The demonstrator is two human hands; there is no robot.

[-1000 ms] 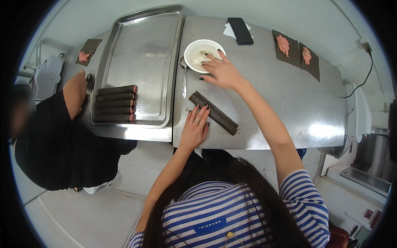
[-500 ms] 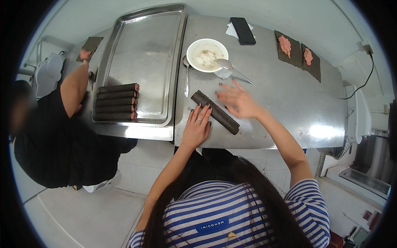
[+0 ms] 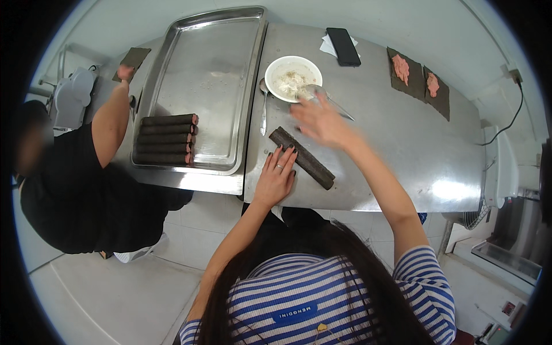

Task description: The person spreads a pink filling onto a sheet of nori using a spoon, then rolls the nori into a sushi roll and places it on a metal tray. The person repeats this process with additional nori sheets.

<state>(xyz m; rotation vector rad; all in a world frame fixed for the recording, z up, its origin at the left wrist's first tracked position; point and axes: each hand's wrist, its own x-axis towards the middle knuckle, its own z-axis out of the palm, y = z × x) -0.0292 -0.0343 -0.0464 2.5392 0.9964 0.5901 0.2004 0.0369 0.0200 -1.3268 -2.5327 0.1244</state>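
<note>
A long dark seaweed roll [image 3: 302, 157] lies diagonally on the steel table [image 3: 402, 149]. My left hand [image 3: 277, 175] rests flat on the table with spread fingers, its fingertips touching the roll's near side. My right hand [image 3: 319, 121] hovers blurred and open just above the roll's far side, below a white bowl [image 3: 294, 78] of pale filling. It holds nothing. A spoon [image 3: 263, 107] lies left of the bowl.
A steel tray [image 3: 210, 63] holds several finished rolls [image 3: 167, 139] at its near left. Two seaweed sheets with pink filling [image 3: 417, 79] lie at the far right, a black phone [image 3: 344, 46] behind the bowl. Another person in black [image 3: 86, 172] stands left, hand on a seaweed sheet [image 3: 131, 60].
My right hand left the bowl, came back toward the roll, and now hovers over it in motion. The other person's arm reached out to the sheet at far left.
</note>
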